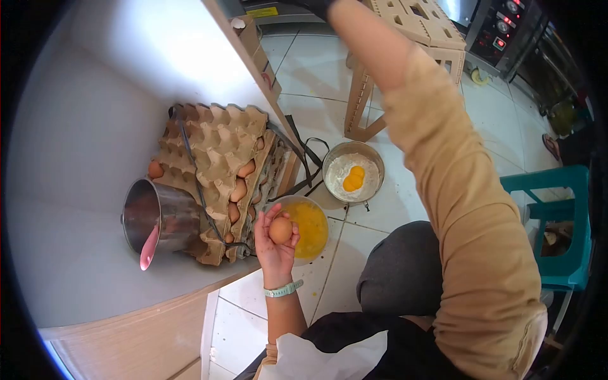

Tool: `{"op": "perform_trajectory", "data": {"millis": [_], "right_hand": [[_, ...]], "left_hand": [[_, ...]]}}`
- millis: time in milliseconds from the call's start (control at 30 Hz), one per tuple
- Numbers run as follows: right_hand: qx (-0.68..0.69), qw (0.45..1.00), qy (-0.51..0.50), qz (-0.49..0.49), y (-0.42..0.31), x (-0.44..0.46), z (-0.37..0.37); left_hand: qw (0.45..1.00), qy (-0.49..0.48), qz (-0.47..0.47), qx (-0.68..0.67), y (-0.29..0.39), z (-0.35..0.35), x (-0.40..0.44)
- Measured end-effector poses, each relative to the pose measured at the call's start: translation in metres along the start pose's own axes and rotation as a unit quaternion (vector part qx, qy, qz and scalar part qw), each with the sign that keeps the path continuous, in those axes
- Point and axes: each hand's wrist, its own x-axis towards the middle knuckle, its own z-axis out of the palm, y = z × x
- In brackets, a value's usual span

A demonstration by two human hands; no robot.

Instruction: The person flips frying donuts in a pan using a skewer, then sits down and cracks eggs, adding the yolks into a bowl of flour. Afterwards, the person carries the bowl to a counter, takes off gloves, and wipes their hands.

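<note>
Above floor tiles, the left hand cups an egg; grip of the right hand is unclear.

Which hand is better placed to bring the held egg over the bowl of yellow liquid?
Probably the left hand: it holds the egg, seen beside that bowl. The right arm stretches away, toward the picture's top edge.

A single brown egg, smooth matte shell, visible side uncracked, rounded face turned up toward the camera, resting in the upturned palm of the left hand, fingers curled around its sides, lifted clear of the floor
</note>
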Motion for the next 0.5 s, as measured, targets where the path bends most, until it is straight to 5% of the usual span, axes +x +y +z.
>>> {"op": "perform_trajectory", "data": {"millis": [67,100,167,233,300,367,400,433,500], "right_hand": [[0.081,0.991,-0.096,-0.037,-0.018,-0.050,-0.028],[-0.009,0.957,-0.286,0.055,-0.048,-0.071,-0.053],[0.348,0.820,-0.451,0.058,-0.058,-0.147,-0.058],[0.418,0.740,-0.523,0.068,-0.114,-0.197,-0.063],[0.520,0.705,-0.482,0.017,-0.151,-0.234,-0.061],[0.460,0.731,-0.503,0.002,-0.163,-0.274,-0.044],[0.452,0.686,-0.565,0.077,-0.167,-0.278,-0.045],[0.495,0.716,-0.490,0.037,-0.167,-0.289,-0.037],[0.454,0.719,-0.524,0.037,-0.158,-0.296,-0.042]], "left_hand": [[1.000,-0.005,0.011,0.001,0.000,0.002,-0.001],[1.000,-0.008,0.015,0.009,-0.001,0.002,-0.002],[0.999,-0.009,0.020,0.025,-0.005,0.003,-0.003],[1.000,-0.012,0.006,0.029,-0.012,0.005,-0.005],[0.999,-0.015,-0.002,0.032,-0.014,0.010,-0.003],[0.999,-0.018,-0.012,0.026,-0.021,0.018,-0.002],[0.997,-0.068,-0.016,0.037,-0.021,0.013,0.000],[0.997,-0.071,-0.023,0.035,-0.023,0.013,0.002],[0.996,-0.075,-0.037,0.025,-0.026,0.016,0.002]]}}
